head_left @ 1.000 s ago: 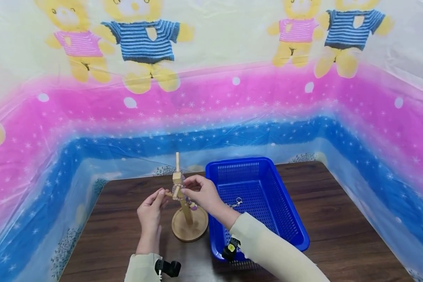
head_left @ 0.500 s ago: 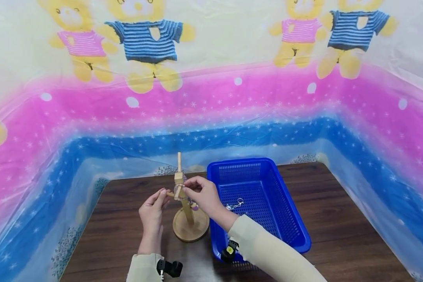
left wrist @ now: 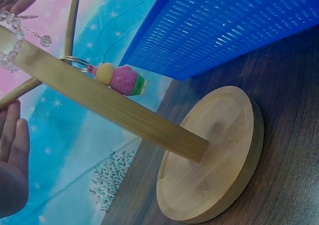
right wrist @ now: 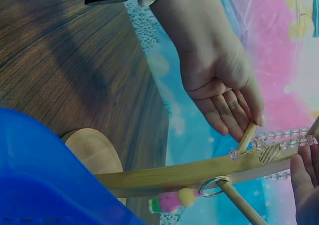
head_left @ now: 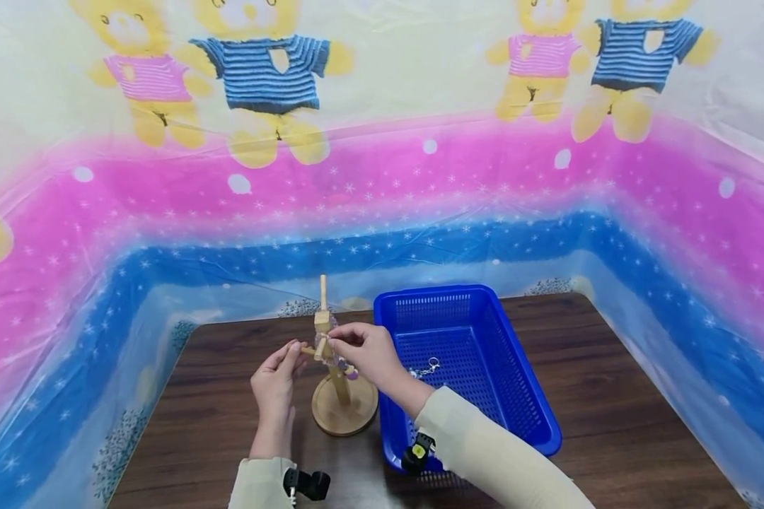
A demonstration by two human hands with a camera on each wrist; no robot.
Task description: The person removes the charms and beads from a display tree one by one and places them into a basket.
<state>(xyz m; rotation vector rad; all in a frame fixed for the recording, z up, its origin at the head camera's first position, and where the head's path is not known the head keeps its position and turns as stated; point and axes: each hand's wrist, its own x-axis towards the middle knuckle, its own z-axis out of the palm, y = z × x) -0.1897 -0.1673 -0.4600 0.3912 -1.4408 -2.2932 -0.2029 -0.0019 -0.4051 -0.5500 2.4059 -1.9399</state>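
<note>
A wooden peg stand (head_left: pixel 339 387) with a round base stands on the table, left of the basket. My left hand (head_left: pixel 274 378) pinches the end of one of its pegs (right wrist: pixel 247 135) between thumb and fingers. At the top of the post, my right hand (head_left: pixel 372 357) pinches a bracelet of clear beads (right wrist: pixel 284 133), which lies around the upper part of the stand. Part of the bracelet is hidden by the fingers. From another peg a keychain (left wrist: pixel 122 79) with a pink, yellow and green figure hangs by its metal ring.
Right of the stand sits a blue perforated basket (head_left: pixel 530 396), under my right forearm. Inside it lies a keychain (head_left: pixel 431 365) with a silver ring. The dark wooden table (head_left: pixel 210 410) meets a printed cloth backdrop (head_left: pixel 420 240) behind and at the sides.
The right hand has shifted slightly with the beads at the top of the stand. My left hand keeps its pinch on the peg, and the head view has moved a little.
</note>
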